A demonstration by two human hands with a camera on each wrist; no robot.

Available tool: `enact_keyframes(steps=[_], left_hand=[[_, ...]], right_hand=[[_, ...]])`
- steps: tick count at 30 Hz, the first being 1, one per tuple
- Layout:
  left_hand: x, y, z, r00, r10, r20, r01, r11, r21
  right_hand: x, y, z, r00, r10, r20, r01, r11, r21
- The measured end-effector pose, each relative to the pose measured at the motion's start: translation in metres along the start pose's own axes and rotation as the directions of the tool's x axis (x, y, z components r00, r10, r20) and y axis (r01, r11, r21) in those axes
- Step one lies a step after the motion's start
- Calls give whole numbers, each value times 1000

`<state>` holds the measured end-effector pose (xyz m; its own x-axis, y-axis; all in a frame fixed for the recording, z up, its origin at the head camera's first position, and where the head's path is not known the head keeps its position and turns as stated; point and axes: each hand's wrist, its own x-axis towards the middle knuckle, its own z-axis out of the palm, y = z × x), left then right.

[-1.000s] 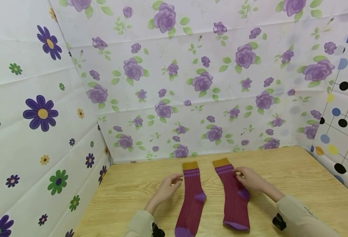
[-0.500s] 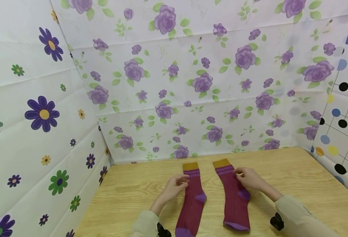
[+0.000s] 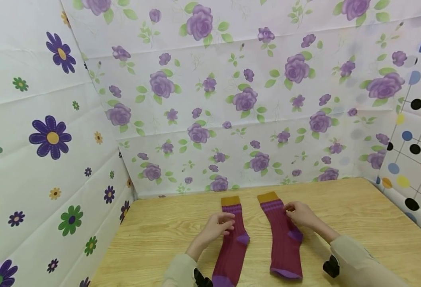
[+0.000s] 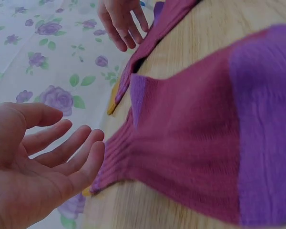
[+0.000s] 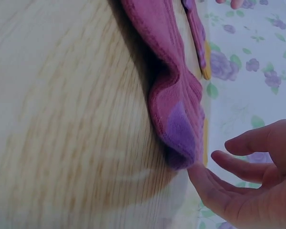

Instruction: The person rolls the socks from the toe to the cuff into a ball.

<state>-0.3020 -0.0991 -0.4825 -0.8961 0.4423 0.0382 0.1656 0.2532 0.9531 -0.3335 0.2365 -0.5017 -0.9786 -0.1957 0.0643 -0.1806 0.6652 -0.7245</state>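
Two maroon socks with mustard cuffs and purple heels lie apart on the table in the head view: a left sock (image 3: 228,255) and a right sock (image 3: 285,247). Over the upper leg of the left one hovers my left hand (image 3: 214,229), its fingers loosely bent and holding nothing. The left wrist view shows the same hand (image 4: 43,167) palm visible, beside the sock's ribbed leg (image 4: 119,157). My right hand (image 3: 301,215) is at the right sock's outer edge, fingers relaxed. In the right wrist view, its fingers (image 5: 205,183) are close to the purple heel (image 5: 181,129); contact cannot be told.
The wooden table (image 3: 160,231) reaches back to a wall sheet with purple roses (image 3: 246,99). A daisy-printed sheet (image 3: 13,179) hangs on the left, a dotted sheet (image 3: 411,171) on the right. Black wrist devices (image 3: 331,266) sit at both sleeves.
My left hand has moved right, from beside the left sock to over its upper leg. The right hand has hardly moved, and both socks lie as before.
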Motion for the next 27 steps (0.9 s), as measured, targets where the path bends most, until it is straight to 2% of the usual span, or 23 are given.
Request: enact_keyframes(steps=[7, 11, 21, 27], left_hand=[[4, 11, 13, 994, -100, 38, 104, 989, -106], [6, 14, 21, 989, -136, 59, 143, 980, -136], [13, 16, 36, 983, -155, 94, 172, 963, -207], [18, 16, 46, 984, -155, 88, 170, 965, -200]], right_hand=[[-1, -4, -1, 999, 24, -29, -24, 1000, 4], [-2, -6, -2, 998, 67, -18, -66, 996, 65], [0, -5, -3, 992, 129, 5, -128, 977, 173], [2, -5, -2, 995, 104, -8, -100, 968, 232]])
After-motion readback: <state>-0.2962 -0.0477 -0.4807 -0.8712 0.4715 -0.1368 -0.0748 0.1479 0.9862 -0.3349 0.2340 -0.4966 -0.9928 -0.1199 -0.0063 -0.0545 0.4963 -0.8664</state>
